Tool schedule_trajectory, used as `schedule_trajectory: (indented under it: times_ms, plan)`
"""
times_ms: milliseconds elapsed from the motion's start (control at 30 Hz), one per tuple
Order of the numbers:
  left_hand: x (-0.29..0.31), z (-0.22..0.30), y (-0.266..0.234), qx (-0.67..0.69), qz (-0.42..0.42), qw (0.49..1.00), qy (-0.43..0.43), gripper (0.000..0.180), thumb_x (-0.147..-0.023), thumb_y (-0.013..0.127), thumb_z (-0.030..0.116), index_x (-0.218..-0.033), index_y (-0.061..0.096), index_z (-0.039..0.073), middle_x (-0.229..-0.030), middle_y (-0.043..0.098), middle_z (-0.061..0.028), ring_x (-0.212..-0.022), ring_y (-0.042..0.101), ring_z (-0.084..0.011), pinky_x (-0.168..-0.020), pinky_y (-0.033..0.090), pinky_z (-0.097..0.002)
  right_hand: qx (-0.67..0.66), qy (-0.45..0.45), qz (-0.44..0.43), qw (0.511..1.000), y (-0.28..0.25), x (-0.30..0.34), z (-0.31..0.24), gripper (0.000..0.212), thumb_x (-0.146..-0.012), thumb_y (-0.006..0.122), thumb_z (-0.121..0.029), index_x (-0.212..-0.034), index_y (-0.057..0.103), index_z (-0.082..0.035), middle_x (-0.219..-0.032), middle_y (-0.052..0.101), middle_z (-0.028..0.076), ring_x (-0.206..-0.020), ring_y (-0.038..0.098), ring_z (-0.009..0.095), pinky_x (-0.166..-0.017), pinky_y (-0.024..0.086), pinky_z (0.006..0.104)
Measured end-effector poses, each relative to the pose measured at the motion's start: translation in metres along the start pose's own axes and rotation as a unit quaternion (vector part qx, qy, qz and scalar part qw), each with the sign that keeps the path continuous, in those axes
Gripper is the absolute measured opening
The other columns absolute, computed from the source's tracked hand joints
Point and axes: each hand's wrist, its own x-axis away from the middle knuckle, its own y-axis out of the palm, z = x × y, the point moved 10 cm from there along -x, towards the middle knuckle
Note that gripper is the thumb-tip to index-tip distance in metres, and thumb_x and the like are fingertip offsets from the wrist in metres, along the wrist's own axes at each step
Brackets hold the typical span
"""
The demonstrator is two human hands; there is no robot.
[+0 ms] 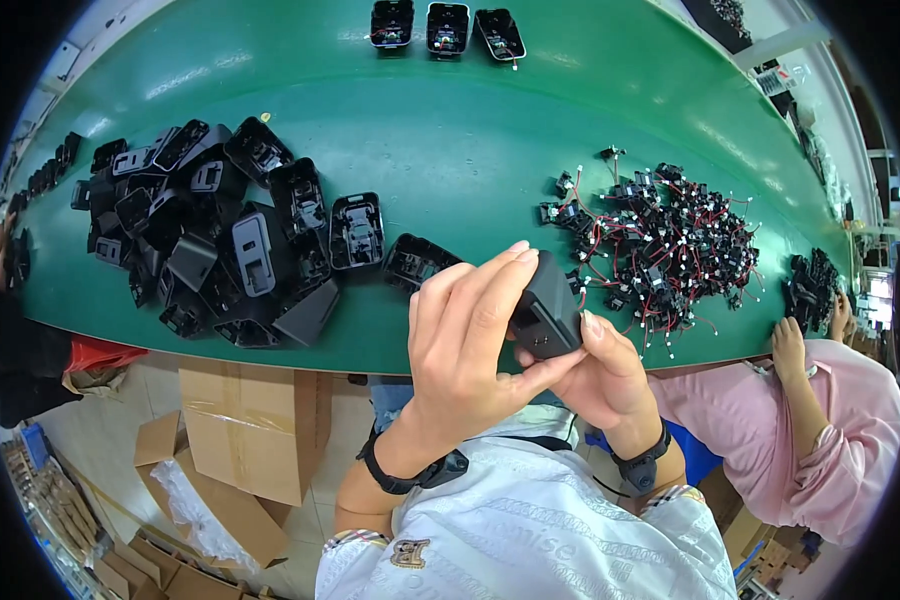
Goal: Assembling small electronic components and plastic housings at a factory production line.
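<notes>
Between my two hands, over the table's near edge, a black plastic housing (548, 308) is held tilted. My left hand (465, 335) has its fingers over the far side of the housing and its thumb along the lower edge. My right hand (607, 372) grips the housing from the right and below, partly hidden behind it. Just left of my hands lies an open black housing (415, 262), with another open housing (357, 231) beside it. To the right spreads a heap of small black parts with red wires and white connectors (670, 245).
A large pile of black housings (185, 220) covers the left of the green table (430, 130). Three housings with parts inside (448, 28) stand at the far edge. Cardboard boxes (245, 420) stand below at left. A co-worker in pink (800, 430) sits at right.
</notes>
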Motion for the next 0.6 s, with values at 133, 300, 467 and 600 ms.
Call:
schedule_trajectory:
  times_ms: [133, 300, 467, 600]
  plan:
    - [-0.004, -0.006, 0.006, -0.001, -0.029, 0.999, -0.022, 0.085, -0.062, 0.095, 0.027, -0.133, 0.059, -0.003, -0.130, 0.067, -0.0173, -0.113, 0.063, -0.0333, -0.099, 0.049, -0.0439, 0.037, -0.008, 0.004, 0.999, 0.001, -0.004, -0.011, 0.040, -0.102, 0.063, -0.028, -0.119, 0.067, 0.008, -0.117, 0.070, 0.017, -0.106, 0.067, 0.024, -0.101, 0.051, 0.0420]
    - [-0.007, -0.014, -0.010, 0.043, 0.015, 0.999, -0.015, 0.064, -0.075, 0.087, 0.027, -0.127, 0.064, -0.001, -0.132, 0.064, -0.0194, -0.124, 0.056, -0.0404, -0.104, 0.046, -0.0476, 0.596, -0.311, 0.179, 0.719, 0.038, -0.037, -0.162, 0.037, -0.093, 0.075, -0.026, -0.112, 0.075, 0.005, -0.112, 0.074, 0.013, -0.097, 0.066, 0.014, -0.087, 0.052, 0.0320]
    - [-0.013, -0.014, -0.020, -0.095, -0.001, 0.995, 0.024, 0.034, -0.079, 0.074, 0.007, -0.112, 0.067, 0.001, -0.124, 0.065, -0.0163, -0.123, 0.056, -0.0413, -0.105, 0.044, -0.0501, 0.757, -0.342, 0.289, 0.476, 0.001, -0.148, -0.271, 0.032, -0.088, 0.074, -0.038, -0.099, 0.082, -0.008, -0.094, 0.076, 0.018, -0.087, 0.073, 0.034, -0.083, 0.058, 0.0420]
    - [-0.007, -0.020, -0.016, -0.115, -0.030, 0.993, 0.013, 0.032, -0.079, 0.074, 0.008, -0.110, 0.068, 0.002, -0.124, 0.063, -0.0172, -0.125, 0.054, -0.0420, -0.106, 0.043, -0.0506, 0.781, -0.357, 0.273, 0.434, -0.002, -0.186, -0.257, 0.033, -0.086, 0.076, -0.038, -0.096, 0.082, -0.008, -0.086, 0.075, 0.018, -0.084, 0.072, 0.036, -0.081, 0.057, 0.0460]
